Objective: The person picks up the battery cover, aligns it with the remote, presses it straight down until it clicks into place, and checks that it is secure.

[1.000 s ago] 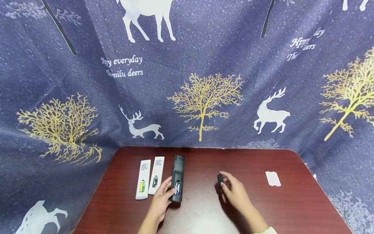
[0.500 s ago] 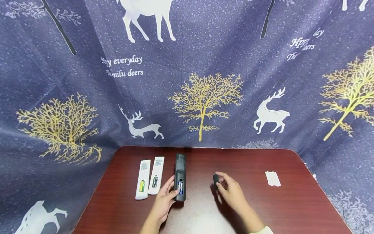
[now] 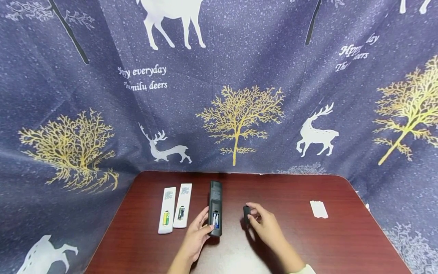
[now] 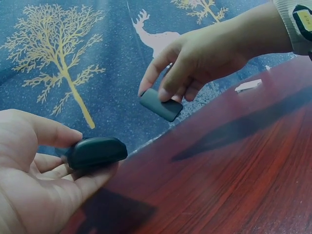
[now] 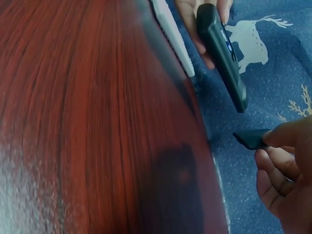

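Note:
My left hand (image 3: pixel 196 238) grips a black remote control (image 3: pixel 215 198) by its lower end, back side up and raised off the table. Its battery compartment is uncovered, and batteries (image 3: pixel 216 220) lie inside. My right hand (image 3: pixel 268 226) pinches a small black battery cover (image 3: pixel 246 214) between thumb and fingers, a short way to the right of the remote. In the left wrist view the cover (image 4: pixel 160 105) hangs above the table, apart from the remote's end (image 4: pixel 97 152). From the right wrist, the remote (image 5: pixel 222 56) appears tilted beyond the cover (image 5: pixel 251 138).
Two white remotes, one (image 3: pixel 167 210) at the far left and another (image 3: pixel 183 205) beside it, lie back up with batteries showing. A white cover piece (image 3: pixel 319 209) lies at the right of the red-brown table (image 3: pixel 284 190). A patterned blue cloth (image 3: pixel 219 68) hangs behind.
My left hand has carried the black remote a little to the right. My right hand has brought the battery cover leftward, so the gap between them has narrowed.

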Demonstrator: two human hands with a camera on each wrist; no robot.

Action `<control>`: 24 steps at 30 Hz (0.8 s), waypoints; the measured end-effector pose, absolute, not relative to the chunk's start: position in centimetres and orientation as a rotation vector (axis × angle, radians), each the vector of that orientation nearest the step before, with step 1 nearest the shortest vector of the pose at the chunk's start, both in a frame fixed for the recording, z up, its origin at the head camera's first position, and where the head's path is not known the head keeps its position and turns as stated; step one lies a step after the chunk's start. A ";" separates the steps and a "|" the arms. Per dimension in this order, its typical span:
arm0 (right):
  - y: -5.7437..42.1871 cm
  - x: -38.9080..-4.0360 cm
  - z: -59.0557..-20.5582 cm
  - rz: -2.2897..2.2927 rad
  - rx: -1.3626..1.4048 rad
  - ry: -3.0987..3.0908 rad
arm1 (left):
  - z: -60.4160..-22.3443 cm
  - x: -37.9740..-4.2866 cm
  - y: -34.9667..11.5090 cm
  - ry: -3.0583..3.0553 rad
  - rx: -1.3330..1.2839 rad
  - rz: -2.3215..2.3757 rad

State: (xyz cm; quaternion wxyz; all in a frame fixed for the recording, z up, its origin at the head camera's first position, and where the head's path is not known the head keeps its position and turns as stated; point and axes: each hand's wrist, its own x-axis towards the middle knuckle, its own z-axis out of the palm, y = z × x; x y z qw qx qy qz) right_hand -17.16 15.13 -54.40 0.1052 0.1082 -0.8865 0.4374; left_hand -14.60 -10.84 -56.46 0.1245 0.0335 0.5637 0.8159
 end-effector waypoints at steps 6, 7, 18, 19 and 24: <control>14.6 -17.1 -54.2 1.312 0.396 -2.579 | -56.3 -14.6 -10.5 1.597 0.098 2.385; 14.5 -17.0 -54.2 1.313 0.414 -2.568 | -56.3 -14.6 -10.4 1.590 0.103 2.385; 13.5 -17.0 -54.1 1.388 0.451 -2.505 | -56.3 -14.5 -9.9 1.591 0.115 2.369; 13.4 -17.0 -54.1 1.388 0.451 -2.502 | -56.3 -14.5 -9.8 1.593 0.114 2.368; 13.1 -16.9 -54.1 1.396 0.485 -2.484 | -56.3 -14.5 -9.5 1.610 0.096 2.367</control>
